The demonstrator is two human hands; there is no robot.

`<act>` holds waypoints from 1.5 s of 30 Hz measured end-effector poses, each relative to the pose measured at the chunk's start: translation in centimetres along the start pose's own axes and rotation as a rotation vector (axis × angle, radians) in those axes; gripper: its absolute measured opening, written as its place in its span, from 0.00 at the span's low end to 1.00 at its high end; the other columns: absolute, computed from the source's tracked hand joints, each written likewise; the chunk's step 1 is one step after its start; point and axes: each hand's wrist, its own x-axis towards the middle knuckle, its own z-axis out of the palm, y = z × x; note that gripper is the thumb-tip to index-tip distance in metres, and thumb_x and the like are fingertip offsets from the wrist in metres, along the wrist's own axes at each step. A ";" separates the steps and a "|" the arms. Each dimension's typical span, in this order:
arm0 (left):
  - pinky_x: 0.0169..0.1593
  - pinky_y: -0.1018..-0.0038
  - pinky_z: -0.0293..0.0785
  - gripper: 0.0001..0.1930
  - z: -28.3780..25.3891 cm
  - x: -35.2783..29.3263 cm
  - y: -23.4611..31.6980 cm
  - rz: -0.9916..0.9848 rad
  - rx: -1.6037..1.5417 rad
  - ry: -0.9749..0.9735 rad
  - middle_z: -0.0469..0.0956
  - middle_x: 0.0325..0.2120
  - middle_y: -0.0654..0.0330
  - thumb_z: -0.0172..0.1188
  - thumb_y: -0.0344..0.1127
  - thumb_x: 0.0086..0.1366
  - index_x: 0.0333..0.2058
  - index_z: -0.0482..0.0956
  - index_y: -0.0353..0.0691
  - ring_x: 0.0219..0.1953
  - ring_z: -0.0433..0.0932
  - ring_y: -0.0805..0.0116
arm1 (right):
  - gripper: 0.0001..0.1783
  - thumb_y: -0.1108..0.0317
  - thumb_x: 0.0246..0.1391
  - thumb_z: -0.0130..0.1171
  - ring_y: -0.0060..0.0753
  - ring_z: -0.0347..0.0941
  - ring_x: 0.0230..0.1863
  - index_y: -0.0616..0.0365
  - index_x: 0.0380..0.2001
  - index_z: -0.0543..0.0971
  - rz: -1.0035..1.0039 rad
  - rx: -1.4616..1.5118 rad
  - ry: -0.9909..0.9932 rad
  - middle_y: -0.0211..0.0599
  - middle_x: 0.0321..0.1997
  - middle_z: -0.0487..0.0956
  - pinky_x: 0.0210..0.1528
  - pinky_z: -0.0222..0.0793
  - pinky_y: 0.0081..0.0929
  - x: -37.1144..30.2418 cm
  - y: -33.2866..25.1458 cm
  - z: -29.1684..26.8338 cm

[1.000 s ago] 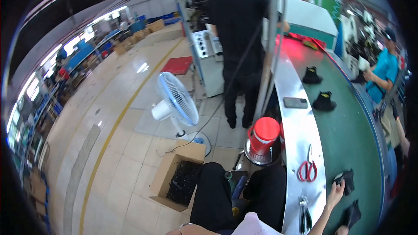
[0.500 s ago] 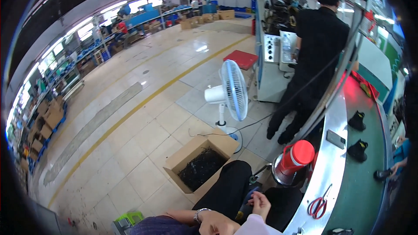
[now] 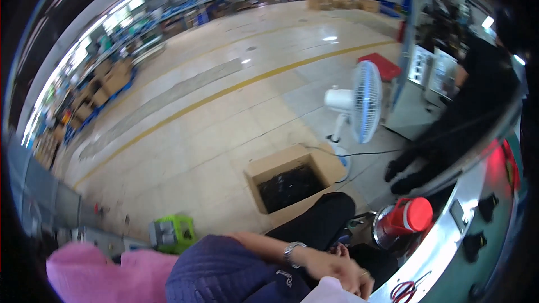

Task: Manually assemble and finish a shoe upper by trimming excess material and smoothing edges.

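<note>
My left hand (image 3: 328,264), with a silver watch at the wrist and a ring on one finger, lies over my lap with its fingers bent down. Bunched fingertips of my right hand (image 3: 341,251) show just beyond it; the rest of that hand is hidden. Both hands look closed and close together, and anything between them is out of sight. Black trousers (image 3: 323,213) cover my knees. Beyond the knee stands an open cardboard box (image 3: 269,163) full of black scraps. To the right, a red jug (image 3: 416,215) sits in a metal container. Red-handled scissors (image 3: 403,290) lie on the metal ledge (image 3: 435,252).
A white fan (image 3: 366,101) stands behind the box, its cable crossing the floor. A person in black (image 3: 483,84) works at a machine. Black shoes (image 3: 474,245) and a phone (image 3: 458,213) lie along the green belt's side. A green-and-grey crate (image 3: 178,233) is at left.
My view has swung left, so the fan, box and jug appear farther right. The left hand has come forward over the lap, and the right hand, raised in a pinch before, is now mostly covered.
</note>
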 end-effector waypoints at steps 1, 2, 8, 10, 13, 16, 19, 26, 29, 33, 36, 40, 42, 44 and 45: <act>0.41 0.70 0.72 0.18 -1.3 -0.2 -1.5 -0.100 0.068 0.024 0.74 0.31 0.62 0.52 0.45 0.68 0.28 0.77 0.36 0.32 0.75 0.66 | 0.10 0.70 0.61 0.55 0.23 0.75 0.26 0.65 0.43 0.76 0.011 -0.013 -0.049 0.35 0.31 0.80 0.28 0.72 0.21 0.1 0.2 -0.3; 0.38 0.70 0.71 0.17 -1.1 -0.3 -3.3 -0.218 0.073 0.154 0.74 0.29 0.62 0.52 0.45 0.67 0.28 0.78 0.36 0.30 0.75 0.66 | 0.10 0.70 0.61 0.55 0.23 0.75 0.27 0.65 0.43 0.76 0.017 -0.023 -0.116 0.35 0.31 0.80 0.28 0.72 0.21 0.0 0.1 -0.3; 0.35 0.67 0.73 0.09 -2.7 -6.0 -18.3 -0.736 0.981 0.594 0.79 0.26 0.53 0.54 0.36 0.62 0.31 0.79 0.37 0.32 0.79 0.61 | 0.12 0.72 0.60 0.55 0.25 0.74 0.29 0.66 0.45 0.75 0.025 -0.020 -0.312 0.36 0.34 0.79 0.31 0.72 0.22 1.0 0.5 -0.7; 0.37 0.67 0.74 0.09 -3.5 -8.3 -19.6 -0.695 0.874 0.673 0.80 0.27 0.54 0.56 0.36 0.61 0.31 0.79 0.36 0.32 0.80 0.61 | 0.12 0.72 0.60 0.55 0.25 0.74 0.30 0.67 0.45 0.75 0.020 0.011 -0.327 0.36 0.34 0.79 0.32 0.72 0.22 1.3 0.5 -1.0; 0.37 0.67 0.73 0.09 -5.3 -12.4 -23.2 -0.574 0.617 0.863 0.80 0.29 0.54 0.57 0.36 0.61 0.32 0.78 0.36 0.34 0.80 0.62 | 0.13 0.72 0.60 0.55 0.25 0.74 0.31 0.67 0.46 0.74 0.019 0.061 -0.369 0.37 0.36 0.78 0.34 0.72 0.22 1.2 0.6 -0.7; 0.35 0.66 0.71 0.09 -6.1 -11.9 -23.9 -0.735 0.666 0.853 0.79 0.27 0.54 0.57 0.36 0.62 0.31 0.75 0.35 0.31 0.78 0.63 | 0.14 0.73 0.59 0.56 0.26 0.74 0.33 0.68 0.47 0.74 0.006 0.119 -0.363 0.37 0.37 0.78 0.35 0.72 0.22 1.8 0.7 -0.9; 0.34 0.66 0.69 0.09 -6.0 -12.0 -24.5 -0.708 0.579 0.833 0.77 0.26 0.55 0.56 0.36 0.61 0.31 0.72 0.34 0.30 0.76 0.66 | 0.15 0.73 0.59 0.56 0.26 0.74 0.34 0.68 0.48 0.73 -0.006 0.177 -0.377 0.37 0.38 0.77 0.37 0.72 0.23 2.2 0.6 -0.6; 0.36 0.64 0.71 0.09 -6.1 -12.0 -24.1 -0.612 0.671 0.851 0.78 0.29 0.50 0.56 0.34 0.60 0.36 0.72 0.34 0.33 0.77 0.57 | 0.17 0.75 0.58 0.56 0.28 0.74 0.37 0.69 0.50 0.72 -0.061 0.340 -0.330 0.38 0.41 0.76 0.40 0.73 0.23 2.3 0.8 -1.5; 0.40 0.61 0.71 0.10 -6.2 -11.9 -24.4 -0.607 0.701 0.856 0.78 0.32 0.49 0.56 0.33 0.62 0.38 0.71 0.35 0.38 0.79 0.53 | 0.24 0.77 0.57 0.56 0.32 0.73 0.44 0.72 0.56 0.67 -0.237 0.154 -0.239 0.42 0.47 0.74 0.47 0.71 0.24 2.0 0.6 -2.5; 0.40 0.63 0.72 0.09 -6.1 -12.4 -23.9 -0.673 0.701 0.820 0.78 0.32 0.50 0.55 0.32 0.62 0.40 0.70 0.36 0.38 0.79 0.56 | 0.23 0.75 0.59 0.55 0.31 0.74 0.45 0.71 0.56 0.67 -0.313 0.022 -0.211 0.41 0.47 0.75 0.48 0.71 0.24 -0.3 -1.2 -1.2; 0.39 0.64 0.72 0.08 -5.9 -12.4 -24.0 -0.625 0.675 0.824 0.77 0.31 0.52 0.55 0.32 0.62 0.39 0.70 0.37 0.35 0.79 0.60 | 0.23 0.73 0.59 0.56 0.29 0.75 0.43 0.71 0.56 0.68 -0.336 0.013 -0.215 0.40 0.45 0.77 0.47 0.72 0.23 -0.6 -1.4 -1.1; 0.37 0.63 0.71 0.08 -5.8 -12.5 -24.1 -0.668 0.682 0.833 0.77 0.30 0.52 0.55 0.32 0.62 0.38 0.69 0.37 0.34 0.79 0.57 | 0.20 0.71 0.60 0.56 0.28 0.75 0.40 0.71 0.53 0.71 -0.335 0.019 -0.198 0.39 0.42 0.78 0.45 0.72 0.22 -1.2 -2.2 -0.6; 0.35 0.61 0.71 0.07 -5.6 -12.4 -23.6 -0.645 0.761 0.823 0.77 0.29 0.50 0.54 0.32 0.63 0.38 0.68 0.37 0.34 0.79 0.54 | 0.18 0.71 0.58 0.56 0.27 0.77 0.38 0.69 0.49 0.74 -0.325 -0.105 -0.107 0.38 0.40 0.80 0.43 0.72 0.22 -1.5 -2.8 -0.2; 0.35 0.60 0.70 0.07 -5.6 -12.4 -23.5 -0.693 0.755 0.820 0.76 0.28 0.49 0.53 0.32 0.63 0.37 0.66 0.37 0.34 0.78 0.51 | 0.17 0.70 0.57 0.57 0.27 0.77 0.37 0.68 0.48 0.75 -0.331 -0.209 -0.076 0.38 0.38 0.81 0.42 0.73 0.23 -1.1 -2.0 -0.3; 0.35 0.58 0.69 0.07 -5.7 -12.4 -23.5 -0.740 0.750 0.822 0.76 0.28 0.47 0.52 0.31 0.63 0.37 0.65 0.37 0.34 0.78 0.48 | 0.17 0.70 0.55 0.57 0.28 0.78 0.36 0.67 0.46 0.76 -0.334 -0.315 -0.048 0.39 0.36 0.82 0.40 0.73 0.24 -0.9 -1.6 -0.5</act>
